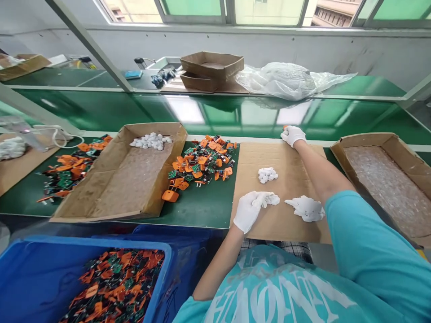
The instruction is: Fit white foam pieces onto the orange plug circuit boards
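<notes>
Nearest the camera, a teal shirt (286, 291) fills the lower right of the head view, and a blue bin (30, 269) at lower left holds a heap of orange and green parts (114, 282).

Beyond them, on the green tabletop (202, 206), lies a flat cardboard sheet (289, 166). The left hand (249, 211), in a white glove, rests on the sheet's near left part, its fingers (261, 198) curled together around a small white piece (273, 199) that sticks out past them. Just to its right lies a spare white glove (306, 208), flat on the sheet. A little clump of white pieces (267, 175) sits mid-sheet, apart from both hands.

The right hand (292, 134), also gloved, is stretched to the sheet's far edge. Its fingers are closed on an orange part (285, 127), of which only a tip shows.

Left of the sheet is a loose pile of orange parts with green boards (202, 163). Next comes an open cardboard tray (131, 175) with white pieces in its far corner, then another orange pile (70, 168). A second tray (387, 184) stands right of the sheet.

Farther back, across a green belt (235, 116), sit stacked boxes (212, 69) and a crumpled plastic bag (286, 80).
</notes>
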Demonstrator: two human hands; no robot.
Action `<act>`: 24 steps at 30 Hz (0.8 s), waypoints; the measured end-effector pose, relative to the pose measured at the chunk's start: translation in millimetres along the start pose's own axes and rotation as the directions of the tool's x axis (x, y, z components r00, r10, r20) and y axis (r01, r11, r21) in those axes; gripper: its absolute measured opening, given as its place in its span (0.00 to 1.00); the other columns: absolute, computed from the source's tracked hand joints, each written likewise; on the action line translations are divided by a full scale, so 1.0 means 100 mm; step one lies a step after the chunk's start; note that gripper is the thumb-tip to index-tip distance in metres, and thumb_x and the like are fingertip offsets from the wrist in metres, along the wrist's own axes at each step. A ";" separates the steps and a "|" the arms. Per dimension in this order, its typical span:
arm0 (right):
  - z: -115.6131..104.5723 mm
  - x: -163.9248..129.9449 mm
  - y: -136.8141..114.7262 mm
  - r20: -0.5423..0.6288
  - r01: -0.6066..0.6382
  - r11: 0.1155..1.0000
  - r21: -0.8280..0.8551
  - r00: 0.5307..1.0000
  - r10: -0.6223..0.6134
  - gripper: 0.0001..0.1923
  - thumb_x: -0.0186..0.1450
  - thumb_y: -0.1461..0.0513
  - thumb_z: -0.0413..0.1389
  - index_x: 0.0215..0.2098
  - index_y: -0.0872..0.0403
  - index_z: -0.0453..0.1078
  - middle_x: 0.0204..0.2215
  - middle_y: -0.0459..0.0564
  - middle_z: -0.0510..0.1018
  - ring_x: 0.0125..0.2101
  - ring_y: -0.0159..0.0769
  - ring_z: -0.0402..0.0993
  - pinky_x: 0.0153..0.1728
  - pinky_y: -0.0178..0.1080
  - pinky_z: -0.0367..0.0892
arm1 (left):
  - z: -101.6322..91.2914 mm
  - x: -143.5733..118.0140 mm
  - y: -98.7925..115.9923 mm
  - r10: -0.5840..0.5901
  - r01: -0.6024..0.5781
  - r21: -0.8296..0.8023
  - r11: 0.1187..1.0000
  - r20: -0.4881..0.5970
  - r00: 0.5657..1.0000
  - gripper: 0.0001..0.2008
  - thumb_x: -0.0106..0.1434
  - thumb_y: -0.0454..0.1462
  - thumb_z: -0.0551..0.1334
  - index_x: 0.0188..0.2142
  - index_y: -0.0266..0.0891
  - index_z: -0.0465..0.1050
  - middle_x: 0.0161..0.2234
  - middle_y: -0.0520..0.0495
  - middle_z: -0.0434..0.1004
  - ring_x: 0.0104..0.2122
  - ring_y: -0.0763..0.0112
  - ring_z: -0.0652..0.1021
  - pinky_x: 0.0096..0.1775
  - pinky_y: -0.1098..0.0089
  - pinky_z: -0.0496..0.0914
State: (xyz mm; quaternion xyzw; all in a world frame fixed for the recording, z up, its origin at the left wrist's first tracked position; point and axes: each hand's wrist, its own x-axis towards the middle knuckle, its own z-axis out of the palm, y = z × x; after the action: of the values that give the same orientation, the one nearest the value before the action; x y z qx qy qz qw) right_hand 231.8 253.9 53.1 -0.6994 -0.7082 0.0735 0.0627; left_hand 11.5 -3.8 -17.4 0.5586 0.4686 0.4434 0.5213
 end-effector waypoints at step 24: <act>0.36 -3.23 1.12 -0.201 0.234 0.943 0.236 0.961 -0.188 0.14 0.64 0.60 0.56 0.47 0.52 0.73 0.41 0.52 0.81 0.41 0.44 0.77 0.42 0.45 0.73 | 1.17 0.19 0.59 0.253 -0.656 0.613 0.441 0.616 0.746 0.24 0.63 0.45 0.63 0.56 0.38 0.72 0.51 0.43 0.77 0.53 0.53 0.72 0.51 0.57 0.68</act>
State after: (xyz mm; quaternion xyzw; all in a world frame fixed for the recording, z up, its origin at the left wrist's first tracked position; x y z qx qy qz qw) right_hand 339.5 -68.7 0.9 -0.6089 -0.7552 0.0958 0.2228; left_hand 133.4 -5.8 34.2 0.9211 0.3118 0.1720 0.1572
